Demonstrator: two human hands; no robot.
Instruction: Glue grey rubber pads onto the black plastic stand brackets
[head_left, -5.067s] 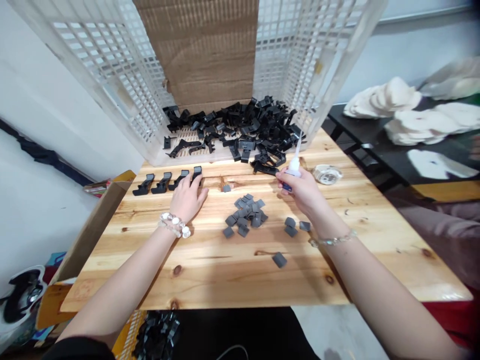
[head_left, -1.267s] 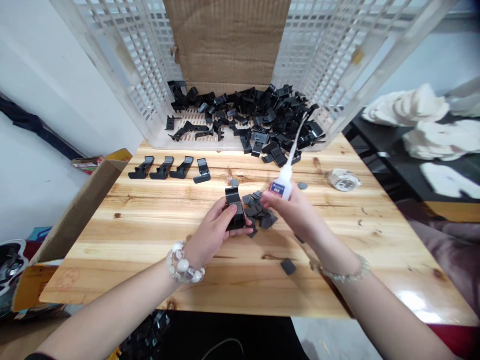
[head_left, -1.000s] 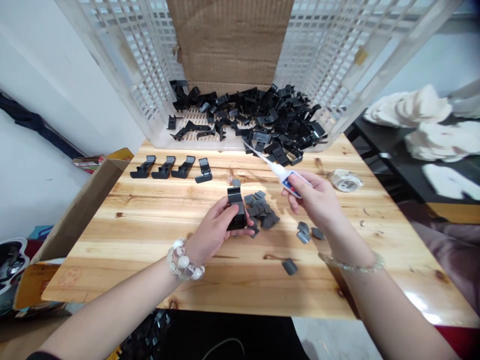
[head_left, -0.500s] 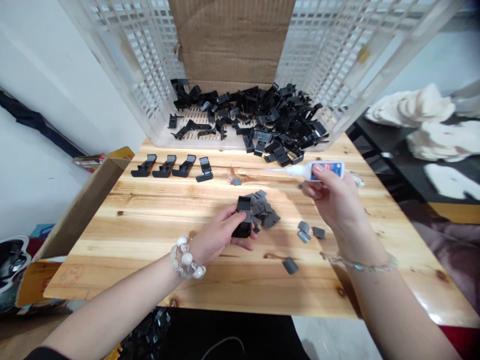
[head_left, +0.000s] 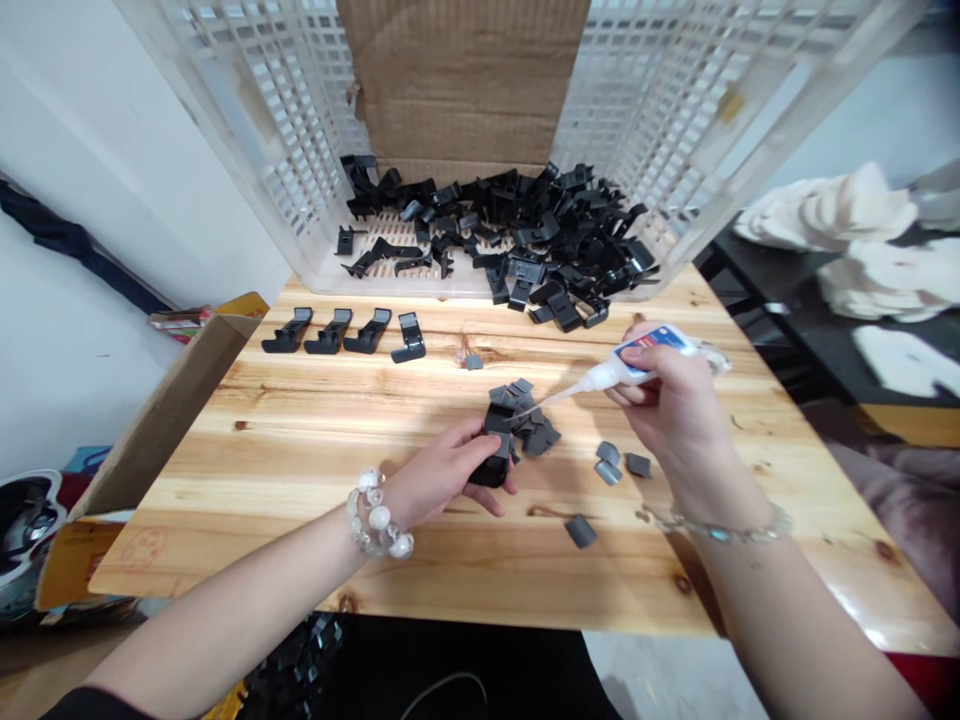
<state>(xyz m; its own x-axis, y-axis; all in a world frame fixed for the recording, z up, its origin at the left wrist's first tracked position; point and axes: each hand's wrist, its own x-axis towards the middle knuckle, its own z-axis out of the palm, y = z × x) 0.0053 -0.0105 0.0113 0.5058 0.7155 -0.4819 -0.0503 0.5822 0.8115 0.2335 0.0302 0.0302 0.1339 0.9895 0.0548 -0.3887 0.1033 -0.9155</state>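
Observation:
My left hand (head_left: 448,473) grips a black plastic clip (head_left: 496,446) just above the wooden table (head_left: 300,440), beside a small heap of grey pads (head_left: 534,430). My right hand (head_left: 670,398) holds a white glue bottle (head_left: 637,358) with a blue and red label. Its long thin nozzle points left and down, and the tip touches the top of the black clip. Three more grey pads (head_left: 615,465) lie loose under my right wrist, and one pad (head_left: 580,530) lies nearer the front edge.
Several black clips (head_left: 341,334) stand in a row at the table's back left. A tipped white plastic crate (head_left: 480,140) lined with cardboard spills many black clips at the back. A cardboard box (head_left: 142,440) stands left of the table. White cloths lie on a dark bench at right.
My right hand has tilted the glue bottle from upright down to the left until its nozzle reaches the clip. My left hand has moved the clip slightly right and nearer to me.

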